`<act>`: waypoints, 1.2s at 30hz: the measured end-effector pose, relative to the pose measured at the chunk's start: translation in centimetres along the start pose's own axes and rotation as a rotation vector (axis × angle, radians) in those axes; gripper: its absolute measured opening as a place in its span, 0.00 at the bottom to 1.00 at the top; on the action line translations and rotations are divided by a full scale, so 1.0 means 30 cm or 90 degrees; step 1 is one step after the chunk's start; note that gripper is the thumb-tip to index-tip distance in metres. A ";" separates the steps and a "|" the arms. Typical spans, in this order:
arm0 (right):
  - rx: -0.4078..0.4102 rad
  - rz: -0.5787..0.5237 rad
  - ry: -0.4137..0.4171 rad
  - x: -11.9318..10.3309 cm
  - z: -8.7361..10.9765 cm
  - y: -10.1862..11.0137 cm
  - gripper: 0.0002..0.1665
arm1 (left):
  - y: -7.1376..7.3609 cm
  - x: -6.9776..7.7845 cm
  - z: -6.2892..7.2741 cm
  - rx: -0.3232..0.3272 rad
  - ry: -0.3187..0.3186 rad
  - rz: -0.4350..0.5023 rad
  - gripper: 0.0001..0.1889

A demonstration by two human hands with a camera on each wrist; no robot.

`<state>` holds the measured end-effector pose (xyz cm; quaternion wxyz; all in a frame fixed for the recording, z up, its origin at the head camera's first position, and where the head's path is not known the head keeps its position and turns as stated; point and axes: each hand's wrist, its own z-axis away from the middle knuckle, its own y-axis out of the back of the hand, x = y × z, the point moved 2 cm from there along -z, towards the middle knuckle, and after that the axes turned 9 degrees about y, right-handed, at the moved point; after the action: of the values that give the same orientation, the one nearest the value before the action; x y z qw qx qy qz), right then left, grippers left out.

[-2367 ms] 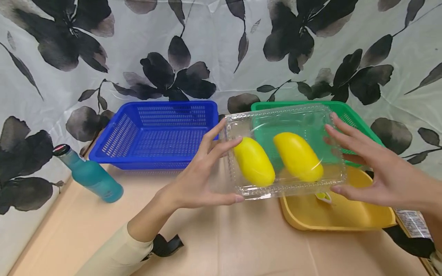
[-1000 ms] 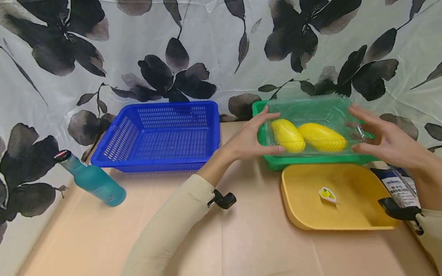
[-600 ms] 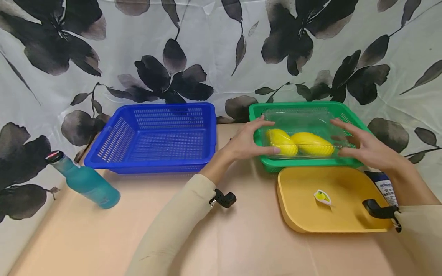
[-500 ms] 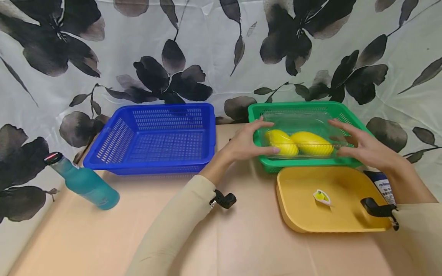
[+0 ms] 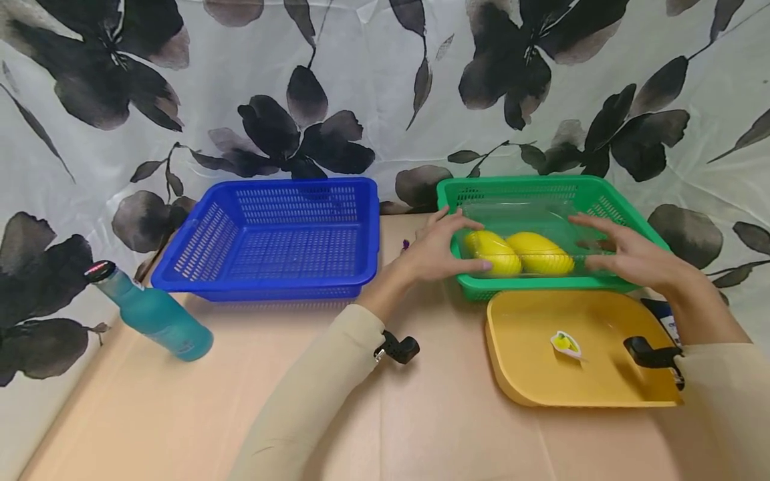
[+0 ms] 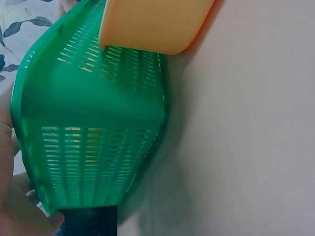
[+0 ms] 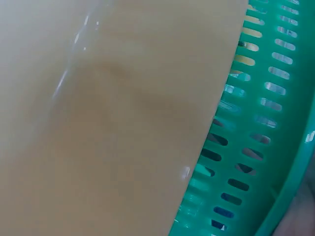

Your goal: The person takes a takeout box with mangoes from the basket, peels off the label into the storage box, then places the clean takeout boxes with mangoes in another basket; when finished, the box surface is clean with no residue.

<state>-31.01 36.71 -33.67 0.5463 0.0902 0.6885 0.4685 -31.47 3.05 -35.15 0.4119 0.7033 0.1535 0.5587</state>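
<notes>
A clear plastic box (image 5: 520, 217) with two yellow mangoes (image 5: 539, 254) inside sits low in the green basket (image 5: 541, 284). My left hand (image 5: 436, 250) holds the box's left end, thumb at the front edge and fingers spread behind. At the right end my right hand (image 5: 637, 254) holds it between thumb and fingers, which partly show through the plastic. In the left wrist view, the left hand (image 6: 19, 206) lies along the rim of the basket (image 6: 93, 108). The right wrist view has mostly the basket wall (image 7: 261, 113), with a sliver of the right hand (image 7: 298, 216).
In front of the green basket stands a yellow tray (image 5: 523, 374) bearing a small sticker-like piece (image 5: 565, 343). A blue basket (image 5: 289, 287) stands left of centre, and a teal bottle (image 5: 162, 317) is beside it. Partly hidden under my right forearm is a dark blue-and-white packet (image 5: 660, 312).
Both hands have carried the plastic box back and down from above the tray into the green basket. Over the last half second it has shifted slightly left and lower.
</notes>
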 end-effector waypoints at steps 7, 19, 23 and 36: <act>-0.058 0.012 -0.028 -0.017 -0.009 0.002 0.46 | 0.014 0.012 -0.003 -0.029 0.020 -0.032 0.35; -0.059 0.050 -0.060 -0.019 -0.014 0.000 0.52 | -0.009 0.009 -0.006 -0.020 0.029 -0.051 0.31; -0.059 0.073 -0.049 -0.028 -0.026 -0.010 0.51 | 0.000 0.004 0.006 -0.020 0.031 -0.058 0.32; -0.062 0.175 -0.016 -0.147 -0.011 0.001 0.52 | 0.124 0.048 0.129 -0.057 -0.064 -0.031 0.36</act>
<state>-29.60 33.74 -30.71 0.4888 0.1630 0.6393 0.5708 -28.37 0.15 -31.53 0.4639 0.7071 0.1246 0.5190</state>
